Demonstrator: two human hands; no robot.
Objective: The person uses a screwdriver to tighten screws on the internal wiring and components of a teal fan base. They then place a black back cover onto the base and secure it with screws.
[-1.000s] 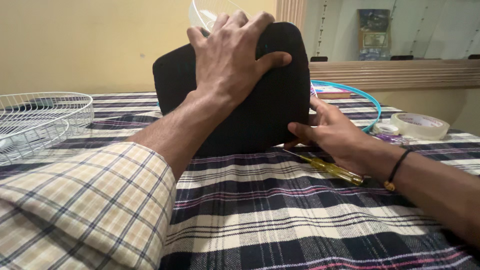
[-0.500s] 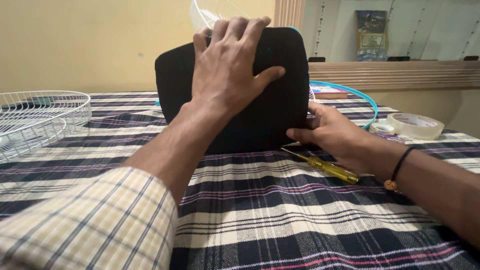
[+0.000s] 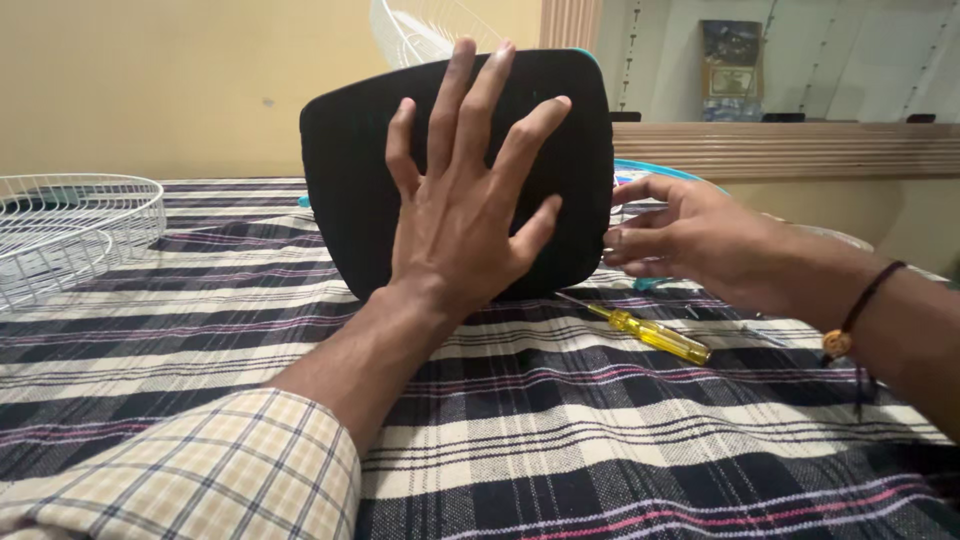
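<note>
Checked tablecloth (image 3: 560, 440) bearing an upright black panel (image 3: 345, 190), left hand (image 3: 465, 215) pressed flat with fingers spread, right hand (image 3: 690, 240) loosely curled at its edge above a yellow screwdriver (image 3: 655, 335).

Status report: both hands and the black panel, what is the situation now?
Left hand flat on upright black panel, fingers spread. Right hand at its right edge, open. Screwdriver lying on the cloth below right hand.

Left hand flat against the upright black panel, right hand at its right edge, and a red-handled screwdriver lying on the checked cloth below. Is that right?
Not quite: the screwdriver has a yellow handle, not red, as the head view shows. The rest holds: the left hand lies flat against the upright black panel, the right hand at its right edge, above the checked cloth.
</note>
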